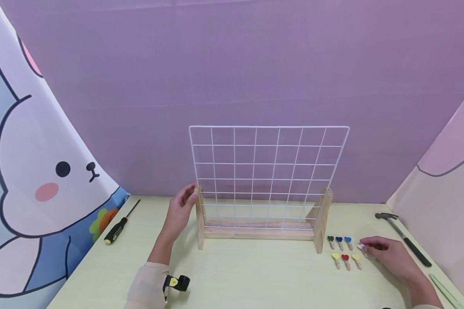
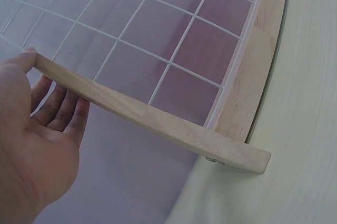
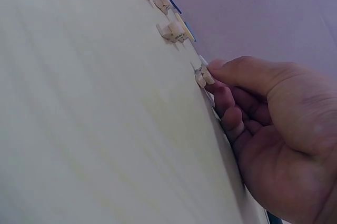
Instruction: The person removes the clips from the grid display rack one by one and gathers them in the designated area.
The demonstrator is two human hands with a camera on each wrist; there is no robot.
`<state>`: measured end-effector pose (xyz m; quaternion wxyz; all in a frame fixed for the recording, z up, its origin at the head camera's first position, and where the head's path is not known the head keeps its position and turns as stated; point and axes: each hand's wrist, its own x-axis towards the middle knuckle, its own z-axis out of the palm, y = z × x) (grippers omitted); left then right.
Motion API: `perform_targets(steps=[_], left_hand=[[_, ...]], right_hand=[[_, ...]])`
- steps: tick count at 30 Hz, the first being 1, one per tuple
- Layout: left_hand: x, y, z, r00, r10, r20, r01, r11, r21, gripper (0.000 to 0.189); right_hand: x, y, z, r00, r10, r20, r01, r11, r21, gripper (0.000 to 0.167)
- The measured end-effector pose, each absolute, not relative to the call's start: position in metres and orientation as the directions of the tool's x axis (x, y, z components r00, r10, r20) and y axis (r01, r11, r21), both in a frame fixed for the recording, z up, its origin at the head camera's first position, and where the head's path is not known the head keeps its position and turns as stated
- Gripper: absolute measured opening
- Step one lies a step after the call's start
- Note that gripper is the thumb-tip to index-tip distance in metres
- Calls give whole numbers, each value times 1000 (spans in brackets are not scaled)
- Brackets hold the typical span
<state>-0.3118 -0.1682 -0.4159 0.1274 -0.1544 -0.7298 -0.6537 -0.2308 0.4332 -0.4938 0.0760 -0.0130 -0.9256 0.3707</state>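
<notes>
A white wire grid (image 1: 270, 163) stands upright in a wooden stand (image 1: 259, 234) at the middle of the table. My left hand (image 1: 179, 213) holds the top of the stand's left side post (image 2: 152, 124), thumb on one side and fingers on the other. At the right, my right hand (image 1: 392, 257) pinches a small white-topped clothespin (image 3: 204, 75) between thumb and fingers, close over the table. Beside that hand lie several small wooden clothespins with heart tops, among them a red one (image 1: 345, 258), a green one (image 1: 330, 239) and a yellow one (image 1: 335, 257).
A screwdriver (image 1: 117, 231) lies at the far left. On the right edge are a claw hammer (image 1: 406, 240) and a pale green tool (image 1: 444, 289), partly cut off. A purple backdrop (image 1: 232, 64) hangs behind the table, with a cartoon-printed cloth (image 1: 35, 163) at the left.
</notes>
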Motion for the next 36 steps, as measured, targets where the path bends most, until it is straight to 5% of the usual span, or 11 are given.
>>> perform_targets(steps=[27, 36], left_hand=[[-308, -174, -415, -924, 43, 380, 382, 135, 914, 46], [-301, -195, -392, -879, 97, 466, 474, 82, 877, 62]], right_hand=[[-234, 435, -490, -995, 62, 72, -9, 699, -715, 42], [-220, 445, -468, -999, 42, 21, 11, 634, -773, 49]])
